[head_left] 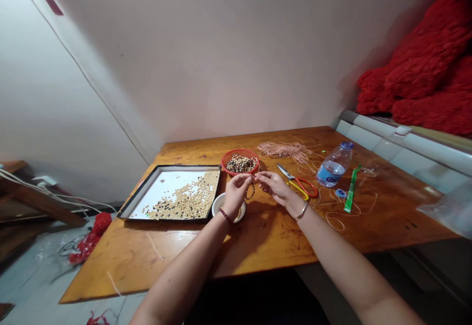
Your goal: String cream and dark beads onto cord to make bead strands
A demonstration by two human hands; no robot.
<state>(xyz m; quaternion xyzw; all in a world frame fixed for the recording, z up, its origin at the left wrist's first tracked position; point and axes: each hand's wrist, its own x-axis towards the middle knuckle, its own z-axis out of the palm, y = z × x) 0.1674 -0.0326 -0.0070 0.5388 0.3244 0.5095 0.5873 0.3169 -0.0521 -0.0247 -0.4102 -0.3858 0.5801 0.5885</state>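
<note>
Between my hands hangs a small loop of dark strung beads (250, 193). My left hand (237, 194) pinches it near the top, above a white bowl (217, 206) that my wrist partly covers. My right hand (273, 187) has its thumb and forefinger together close to the left fingertips; whatever thin cord they grip is too small to make out. Just behind the hands stands a red basket (223, 164) heaped with beaded strings (241, 162). To the left lies a black-edged tray (138, 199) with loose pale and dark beads (188, 202).
Scissors (300, 185) with red and yellow handles lie right of my hands. Beyond them are a tangle of pink cord (285, 151), a water bottle (334, 166), a blue cap (340, 193) and a green packet (352, 190). Red yarn (424, 74) is piled at far right.
</note>
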